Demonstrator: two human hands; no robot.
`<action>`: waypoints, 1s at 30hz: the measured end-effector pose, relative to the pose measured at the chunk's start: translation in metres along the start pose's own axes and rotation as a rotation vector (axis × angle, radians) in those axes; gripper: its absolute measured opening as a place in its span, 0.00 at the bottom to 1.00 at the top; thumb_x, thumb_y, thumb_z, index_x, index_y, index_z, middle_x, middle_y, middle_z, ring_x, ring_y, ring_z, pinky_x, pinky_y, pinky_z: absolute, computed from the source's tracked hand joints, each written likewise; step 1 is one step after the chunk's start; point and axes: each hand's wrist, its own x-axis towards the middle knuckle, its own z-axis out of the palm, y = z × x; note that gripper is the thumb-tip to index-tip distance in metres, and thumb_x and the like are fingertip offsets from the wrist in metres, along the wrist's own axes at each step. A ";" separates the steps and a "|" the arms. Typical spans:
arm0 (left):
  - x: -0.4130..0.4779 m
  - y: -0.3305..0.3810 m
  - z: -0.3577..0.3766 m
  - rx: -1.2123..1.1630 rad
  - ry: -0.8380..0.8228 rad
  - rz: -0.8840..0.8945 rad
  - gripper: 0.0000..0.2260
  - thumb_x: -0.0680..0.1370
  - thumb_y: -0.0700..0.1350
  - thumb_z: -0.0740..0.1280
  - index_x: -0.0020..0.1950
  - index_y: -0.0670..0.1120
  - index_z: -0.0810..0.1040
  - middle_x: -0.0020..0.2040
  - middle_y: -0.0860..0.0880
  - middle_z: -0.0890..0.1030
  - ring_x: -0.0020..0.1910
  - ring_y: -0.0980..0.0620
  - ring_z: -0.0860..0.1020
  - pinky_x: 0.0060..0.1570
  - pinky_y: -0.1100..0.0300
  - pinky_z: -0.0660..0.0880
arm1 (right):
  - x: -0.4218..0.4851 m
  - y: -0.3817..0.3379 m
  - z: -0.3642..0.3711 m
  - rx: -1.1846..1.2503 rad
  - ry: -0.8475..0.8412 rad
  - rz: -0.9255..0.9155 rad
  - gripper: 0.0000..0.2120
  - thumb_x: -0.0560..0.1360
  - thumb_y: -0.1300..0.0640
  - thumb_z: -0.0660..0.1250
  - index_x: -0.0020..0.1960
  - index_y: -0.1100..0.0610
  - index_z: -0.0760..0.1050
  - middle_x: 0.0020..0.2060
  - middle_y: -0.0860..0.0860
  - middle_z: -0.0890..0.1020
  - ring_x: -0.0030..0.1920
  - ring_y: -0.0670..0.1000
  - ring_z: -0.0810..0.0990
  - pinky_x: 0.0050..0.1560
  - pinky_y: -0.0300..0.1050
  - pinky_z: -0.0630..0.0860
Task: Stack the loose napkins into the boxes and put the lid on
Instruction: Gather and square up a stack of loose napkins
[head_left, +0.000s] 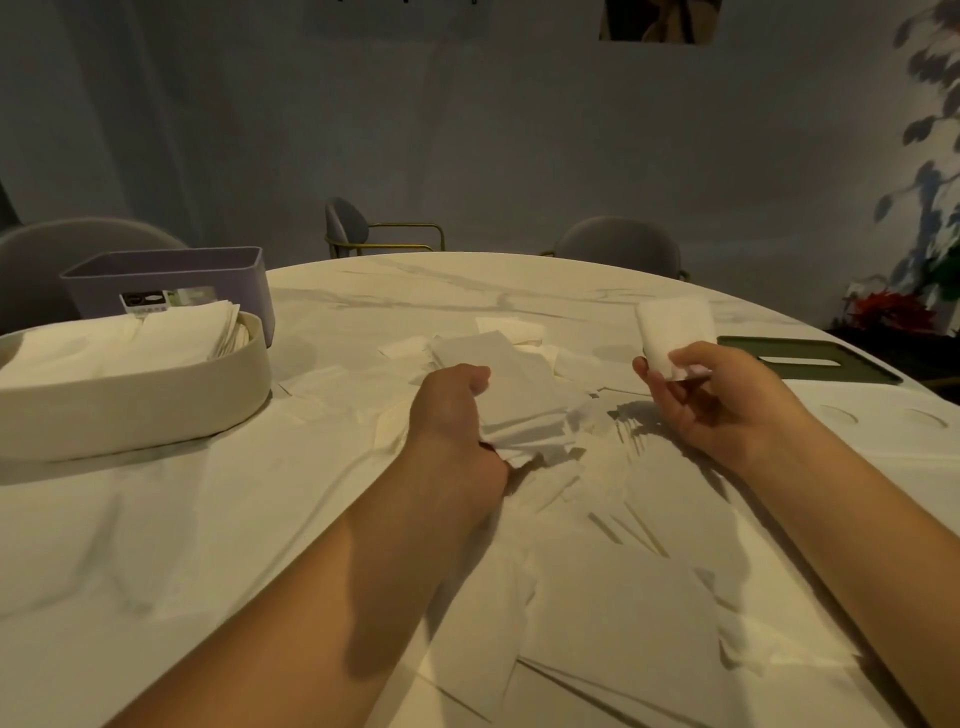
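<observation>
Napkins lie loose over the near and middle part of the round, marble-patterned tabletop, overlapping one another at all angles. At the middle of the spread the left hand grips a stack of white sheets, thumb curled over its top and the fingers tucked under its near edge; the stack is tilted, its far end raised over the sheets around it. To the right, the right hand is raised clear of the tabletop, palm turned inward, and pinches the lower corner of a folded napkin between thumb and fingers, so that the napkin stands upright above the hand. At the left edge sits a beige box with rounded corners, open on top and holding a layer of napkins that reaches near its rim. Just behind it, touching or nearly so, stands a taller purple box with a label on its near wall; its contents cannot be seen. A dark green lid with a slot lies flat at the far right. Grey chairs stand beyond the far edge.
</observation>
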 end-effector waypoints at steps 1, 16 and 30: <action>-0.001 -0.002 0.002 0.015 -0.005 0.005 0.03 0.77 0.40 0.62 0.47 0.43 0.74 0.42 0.42 0.78 0.40 0.42 0.76 0.57 0.44 0.72 | -0.002 0.000 0.002 0.032 -0.003 0.007 0.06 0.76 0.62 0.65 0.50 0.62 0.70 0.51 0.60 0.79 0.44 0.52 0.85 0.41 0.40 0.82; 0.006 -0.014 0.001 0.067 -0.065 0.053 0.02 0.76 0.40 0.62 0.45 0.45 0.74 0.43 0.43 0.77 0.41 0.43 0.77 0.60 0.40 0.70 | -0.008 0.018 0.009 -0.099 -0.294 -0.095 0.11 0.79 0.54 0.61 0.57 0.58 0.77 0.55 0.58 0.79 0.56 0.60 0.79 0.53 0.53 0.80; 0.013 -0.018 -0.001 0.158 -0.052 0.070 0.08 0.74 0.38 0.64 0.52 0.42 0.76 0.52 0.41 0.79 0.51 0.38 0.79 0.60 0.37 0.71 | -0.011 0.022 0.008 -1.020 -0.255 -0.334 0.07 0.76 0.61 0.63 0.48 0.55 0.80 0.42 0.53 0.82 0.39 0.50 0.80 0.36 0.38 0.76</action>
